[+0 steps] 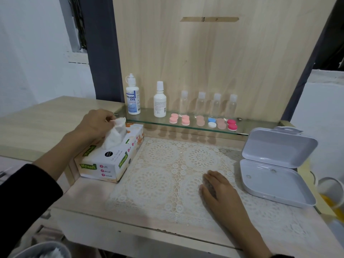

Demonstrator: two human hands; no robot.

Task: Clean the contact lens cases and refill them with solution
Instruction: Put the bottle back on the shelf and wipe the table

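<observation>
clock: read from the middle of the lace mat (162,175), with 12 pointing away from the person.
left hand (96,121): at 10, above the tissue box (111,161); thumb and fingertips pinch the top of a white tissue (114,135) that stands up out of the box slot.
tissue box: at 9, lying on the table (89,194), set at a slant just beside the mat's left edge.
right hand (217,187): at 4, palm down on the mat, fingers straight and close together, holding nothing.
contact lens cases (200,120): at 12 to 1, six two-cup cases in a row along the front of the glass shelf (260,127), well apart from both hands; from the left two pink, one peach, one blue and white, one peach, one deep pink. all look capped.
solution bottle (133,97): at 11, upright on the left end of the shelf, white with a blue label, cap on.
white bottle (159,101): upright near the solution bottle's right, cap on.
clear bottles (201,104): four small ones, upright behind the cases, close to the wooden panel (204,62).
white box (275,164): at 3, on the table, its hinged lid standing open; near the right hand but not touching it.
cup (329,187): past the box at 3, partly cut off by the frame edge.
bowl (42,250): at 7, a grey rim in the bottom corner; contents too blurred to tell.
</observation>
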